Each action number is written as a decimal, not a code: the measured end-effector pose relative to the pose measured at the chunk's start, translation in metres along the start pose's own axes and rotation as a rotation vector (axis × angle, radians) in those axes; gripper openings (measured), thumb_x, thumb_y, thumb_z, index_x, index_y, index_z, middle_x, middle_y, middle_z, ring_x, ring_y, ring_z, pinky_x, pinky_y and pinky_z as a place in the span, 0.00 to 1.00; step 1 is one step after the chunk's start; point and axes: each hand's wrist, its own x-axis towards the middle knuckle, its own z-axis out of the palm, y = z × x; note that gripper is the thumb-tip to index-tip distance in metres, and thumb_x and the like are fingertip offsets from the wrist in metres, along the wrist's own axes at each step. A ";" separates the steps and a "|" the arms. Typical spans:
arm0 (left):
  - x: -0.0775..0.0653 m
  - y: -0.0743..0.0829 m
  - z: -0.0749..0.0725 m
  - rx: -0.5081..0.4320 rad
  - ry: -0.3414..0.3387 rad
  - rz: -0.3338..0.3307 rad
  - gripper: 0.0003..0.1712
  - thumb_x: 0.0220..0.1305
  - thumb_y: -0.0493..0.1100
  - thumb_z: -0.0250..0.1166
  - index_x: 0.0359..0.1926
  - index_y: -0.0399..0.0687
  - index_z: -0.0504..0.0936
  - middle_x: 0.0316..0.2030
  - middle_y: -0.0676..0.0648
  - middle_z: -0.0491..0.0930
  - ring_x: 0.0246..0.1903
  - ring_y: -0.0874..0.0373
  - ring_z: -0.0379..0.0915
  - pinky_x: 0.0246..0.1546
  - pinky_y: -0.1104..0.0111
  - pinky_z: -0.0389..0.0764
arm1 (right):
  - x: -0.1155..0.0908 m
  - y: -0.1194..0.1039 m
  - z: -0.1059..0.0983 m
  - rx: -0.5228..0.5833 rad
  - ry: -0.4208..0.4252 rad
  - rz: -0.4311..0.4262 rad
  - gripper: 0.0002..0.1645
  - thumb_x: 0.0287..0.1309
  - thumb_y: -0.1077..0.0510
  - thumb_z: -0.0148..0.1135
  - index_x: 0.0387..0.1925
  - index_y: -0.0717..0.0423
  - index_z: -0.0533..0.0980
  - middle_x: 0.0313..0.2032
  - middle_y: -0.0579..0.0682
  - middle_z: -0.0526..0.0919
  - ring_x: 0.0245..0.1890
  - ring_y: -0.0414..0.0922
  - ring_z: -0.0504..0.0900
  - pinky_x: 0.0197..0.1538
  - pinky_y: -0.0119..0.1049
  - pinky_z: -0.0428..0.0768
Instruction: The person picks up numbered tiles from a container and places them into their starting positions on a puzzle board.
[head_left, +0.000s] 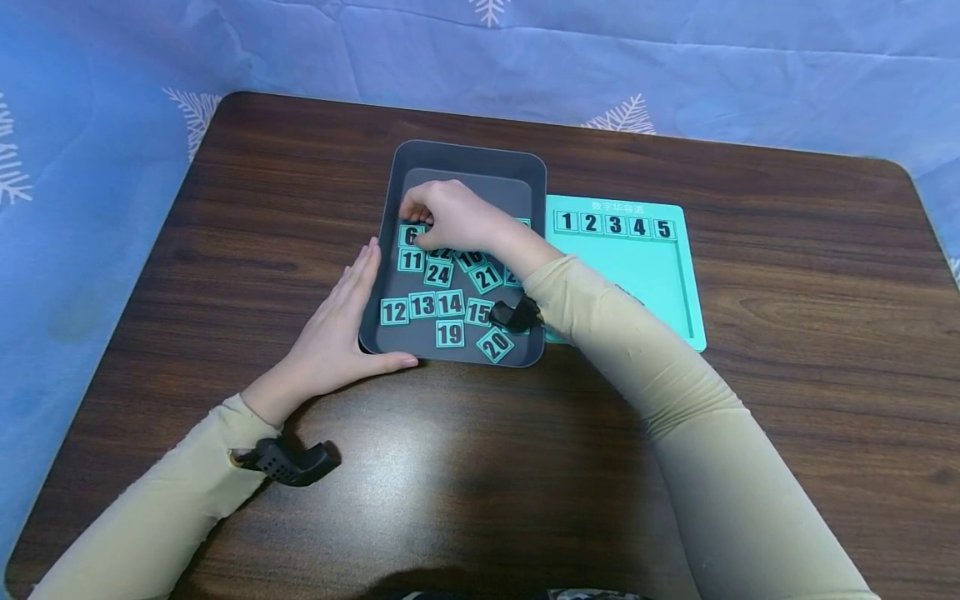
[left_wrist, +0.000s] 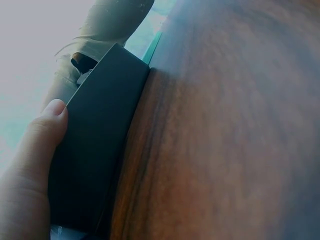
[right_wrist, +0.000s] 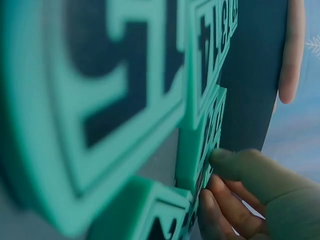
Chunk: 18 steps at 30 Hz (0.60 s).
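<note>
A dark grey tray (head_left: pixel 471 157) holds several turquoise number tiles, among them the 11 tile (head_left: pixel 411 261) and the 20 tile (head_left: pixel 495 344). Over its left side, my right hand (head_left: pixel 459 218) has curled fingers and pinches the 6 tile (head_left: pixel 410 236) between thumb and fingertips. Part of that tile is hidden by the thumb. My left hand (head_left: pixel 337 333) rests against the tray's near left corner, fingers straight along the left wall and thumb at the front wall. In the left wrist view, the thumb (left_wrist: pixel 42 132) lies on the tray's outer wall (left_wrist: pixel 97 130).
Right of the tray lies a turquoise board (head_left: pixel 622 267) with a raised rim. Tiles 1 to 5 stand in order along its top row, including the 3 tile (head_left: pixel 616 225). Both lie on a dark wooden table (head_left: pixel 810 333); a blue snowflake cloth (head_left: pixel 420 50) hangs behind.
</note>
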 end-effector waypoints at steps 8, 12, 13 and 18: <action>0.001 0.000 -0.001 -0.001 -0.008 -0.007 0.70 0.37 0.67 0.69 0.70 0.59 0.31 0.70 0.58 0.29 0.69 0.59 0.28 0.63 0.48 0.46 | 0.001 0.000 0.000 -0.050 -0.034 -0.006 0.21 0.51 0.57 0.63 0.49 0.56 0.74 0.44 0.49 0.77 0.42 0.42 0.74 0.47 0.32 0.72; 0.001 0.000 -0.001 -0.005 -0.008 -0.009 0.70 0.37 0.67 0.70 0.70 0.60 0.31 0.70 0.59 0.29 0.69 0.59 0.27 0.63 0.47 0.46 | 0.002 -0.001 0.001 -0.089 -0.042 -0.012 0.22 0.52 0.57 0.63 0.50 0.55 0.74 0.44 0.49 0.77 0.43 0.43 0.73 0.47 0.33 0.72; 0.001 0.000 -0.001 -0.006 -0.009 -0.007 0.70 0.37 0.67 0.70 0.70 0.60 0.31 0.70 0.59 0.29 0.69 0.60 0.27 0.63 0.47 0.46 | 0.002 -0.001 0.001 -0.093 -0.044 -0.012 0.22 0.52 0.57 0.63 0.50 0.55 0.74 0.45 0.49 0.77 0.43 0.43 0.73 0.47 0.32 0.72; 0.001 0.000 0.000 -0.003 -0.010 0.001 0.70 0.38 0.66 0.70 0.70 0.58 0.31 0.70 0.58 0.29 0.69 0.60 0.27 0.64 0.50 0.45 | -0.002 -0.011 -0.005 -0.069 0.006 -0.002 0.22 0.52 0.57 0.63 0.51 0.54 0.74 0.46 0.48 0.76 0.44 0.42 0.73 0.47 0.30 0.71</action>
